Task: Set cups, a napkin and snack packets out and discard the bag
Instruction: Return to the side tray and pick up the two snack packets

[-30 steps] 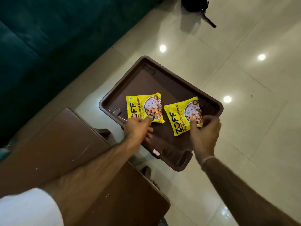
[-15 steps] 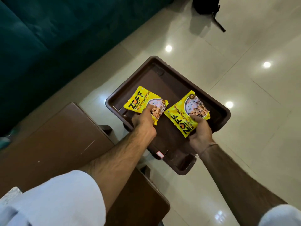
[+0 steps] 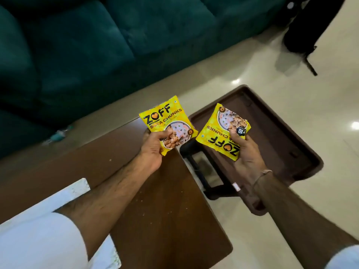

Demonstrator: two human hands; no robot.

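I hold two yellow soya-chunk snack packets in the air. My left hand (image 3: pixel 153 148) grips the left packet (image 3: pixel 165 121) by its lower corner, above the far edge of the wooden table (image 3: pixel 165 210). My right hand (image 3: pixel 246 154) grips the right packet (image 3: pixel 223 133), turned upside down, over the near-left part of the brown plastic tray-like stool (image 3: pixel 272 133). No cups, napkin or bag are in view.
The brown stool stands on the glossy tiled floor (image 3: pixel 291 239) to the right of the table. A dark teal sofa (image 3: pixel 87 45) runs along the back. A black bag (image 3: pixel 307 26) sits on the floor at the top right. A white cloth (image 3: pixel 77 191) lies at the table's near left.
Both hands have lifted the packets off the brown stool and carried them up and to the left, toward the wooden table. The view has swung leftward too.
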